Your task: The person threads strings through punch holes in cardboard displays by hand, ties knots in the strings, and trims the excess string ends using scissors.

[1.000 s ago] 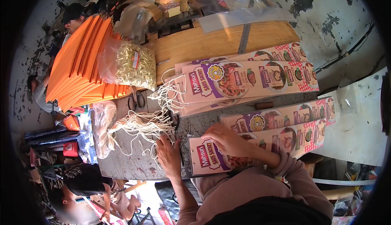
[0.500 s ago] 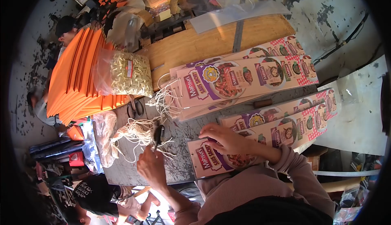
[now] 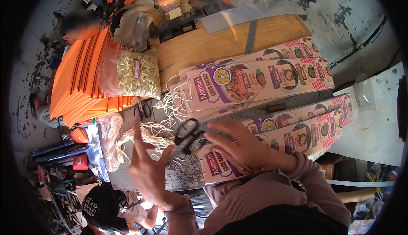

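Observation:
My left hand (image 3: 148,171) is spread open over the cream strings (image 3: 157,135), its index finger stretched up across them. A pair of black-handled scissors (image 3: 185,138) sits between my hands, handles toward my right hand and blades pointing down-left. My right hand (image 3: 242,145) reaches over the near stack of printed cardboard strips (image 3: 297,139), fingers extended and apart. Its fingertips are close to the scissor handles; whether they touch is unclear. More printed strips (image 3: 229,84), with white strings at their left end, lie farther back.
A clear bag of gold-coloured small pieces (image 3: 138,75) rests beside a stack of orange folded sheets (image 3: 80,82). Another pair of scissors (image 3: 145,109) lies below that bag. A brown cylinder (image 3: 275,107) sits between the strip stacks. Other people are at the left and lower left.
The scissors have left my left hand and are now between both hands, turned with their handles to the right. My left hand has opened and shifted left.

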Available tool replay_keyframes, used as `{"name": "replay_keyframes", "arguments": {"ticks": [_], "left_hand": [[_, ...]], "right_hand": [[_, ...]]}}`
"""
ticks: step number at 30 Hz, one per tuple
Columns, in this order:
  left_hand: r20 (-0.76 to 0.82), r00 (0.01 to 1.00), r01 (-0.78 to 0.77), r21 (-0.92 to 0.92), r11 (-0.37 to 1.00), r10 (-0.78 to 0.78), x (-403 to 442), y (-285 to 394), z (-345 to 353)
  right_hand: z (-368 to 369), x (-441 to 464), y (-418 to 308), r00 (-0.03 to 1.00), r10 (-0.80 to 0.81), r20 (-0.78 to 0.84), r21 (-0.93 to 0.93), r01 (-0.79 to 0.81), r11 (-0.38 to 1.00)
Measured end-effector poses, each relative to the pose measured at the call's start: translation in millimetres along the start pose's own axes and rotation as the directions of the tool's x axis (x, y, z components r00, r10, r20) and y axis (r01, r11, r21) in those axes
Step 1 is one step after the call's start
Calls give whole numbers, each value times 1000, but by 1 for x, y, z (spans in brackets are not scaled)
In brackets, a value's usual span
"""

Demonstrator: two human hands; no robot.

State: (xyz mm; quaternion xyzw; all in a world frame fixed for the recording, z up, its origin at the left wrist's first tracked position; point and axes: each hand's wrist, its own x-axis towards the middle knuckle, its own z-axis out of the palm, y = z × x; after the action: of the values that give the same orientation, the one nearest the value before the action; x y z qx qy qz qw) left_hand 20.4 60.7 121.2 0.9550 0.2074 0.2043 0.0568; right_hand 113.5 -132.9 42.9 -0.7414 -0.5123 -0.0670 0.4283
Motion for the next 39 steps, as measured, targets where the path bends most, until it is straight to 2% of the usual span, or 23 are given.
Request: {"name": "replay_keyframes", "arguments": {"ticks": [1,3,4,6,9,10,11,13,15,16,17,19,21,23,25,26,27,29,30,31,33,37,39], "left_hand": [[61,997,-38,-51,998,41,-1,4,-1],[109,993,-34,-107,994,46,-3,21,-4],[98,995,-22,-120,993,34,-4,27,-3],[88,996,-6,-130,992,18,-5,31,-1],[88,994,-49,-229,972,71,-4,31,8],[-62,994,-105,-292,951,91,-4,30,10],[-213,972,-167,-344,924,96,-4,28,12],[-293,927,44,-533,845,-233,-7,17,18],[12,987,146,-514,845,-163,-15,-15,30],[167,982,165,-492,855,-93,-22,-19,43],[317,948,179,-469,865,-24,-30,-22,57],[407,870,-10,-552,834,279,-50,-28,85],[424,869,60,-602,797,255,-58,-17,94],[443,864,125,-646,753,237,-60,-4,96],[501,865,419,-704,573,-17,-58,10,86],[407,911,380,-776,502,-61,-55,20,81],[407,911,382,-774,504,-66,-52,26,74],[280,958,267,-814,516,-54,-42,39,57],[205,979,170,-757,631,-17,-38,43,48],[203,979,168,-759,629,-17,-34,49,41],[108,987,6,-767,642,120,-23,64,28],[72,993,-5,-754,657,90,-2,85,13],[85,993,9,-764,645,87,5,92,9]], "right_hand": [[-3,2,-5,1000,-1,-1,1,1,1000],[-7,3,-16,985,-154,71,-220,166,961],[-8,2,-20,985,-157,71,-218,168,961],[-9,0,-25,986,-152,70,-411,167,896],[-17,-3,-22,977,-88,194,-301,144,943],[-19,-6,-17,977,-86,194,-301,143,943],[-21,-10,-9,978,3,208,-280,56,958],[-32,-20,9,965,173,197,-277,-115,954],[-52,-27,23,931,338,141,-292,-287,912],[-64,-28,26,899,422,116,-288,-376,881],[-72,-29,30,901,418,118,-288,-372,882],[-85,-32,35,846,522,111,30,-528,849],[-88,-31,37,838,526,143,88,-541,837],[-86,-30,38,805,519,287,188,-578,794],[-84,-23,39,827,465,316,191,-536,822],[-83,-19,39,844,407,349,196,-491,849],[-85,-14,38,845,403,352,200,-489,849],[-97,-3,35,835,395,382,295,-516,805],[-104,4,35,890,309,337,327,-418,848],[-108,7,38,890,308,336,324,-416,850],[-115,9,42,787,353,506,412,-580,703],[-113,4,35,820,153,552,449,-447,774],[-108,0,31,849,128,513,504,-419,755]]}}
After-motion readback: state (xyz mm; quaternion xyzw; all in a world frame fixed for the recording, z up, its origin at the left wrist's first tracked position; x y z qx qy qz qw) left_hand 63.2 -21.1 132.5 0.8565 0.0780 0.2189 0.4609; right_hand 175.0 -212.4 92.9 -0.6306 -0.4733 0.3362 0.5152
